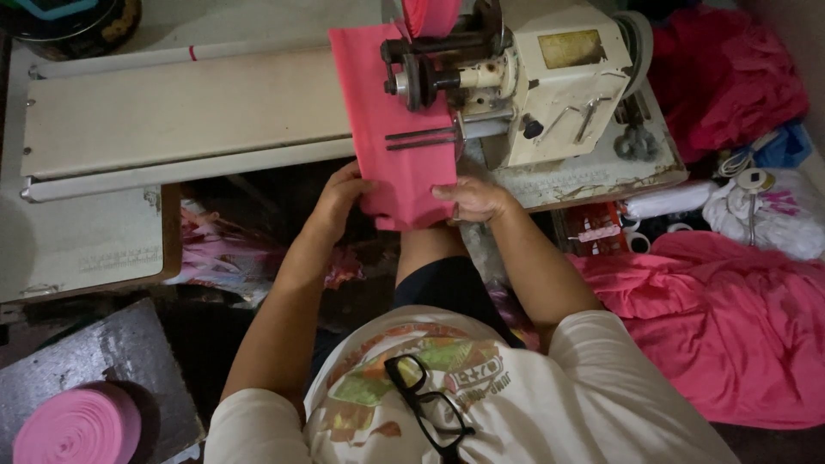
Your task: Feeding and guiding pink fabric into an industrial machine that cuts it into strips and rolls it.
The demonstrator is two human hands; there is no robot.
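A pink fabric piece [397, 137] lies across the bed of a cream industrial sewing machine [550, 86] and hangs over the table's front edge. My left hand [342, 191] grips its lower left edge from the side. My right hand [471, 199] pinches its lower right edge, thumb on top. The cloth runs up under the machine's dark rollers and guide bars [421, 137]. Both forearms reach up from my body, with the cloth's lower end between the hands.
A long cream table top [172, 120] extends left of the machine. A pink ribbon roll [77, 425] sits on a dark board at lower left. Heaps of pink cloth [722, 326] lie at right, red cloth [722, 77] behind. Scissors [636, 142] rest beside the machine.
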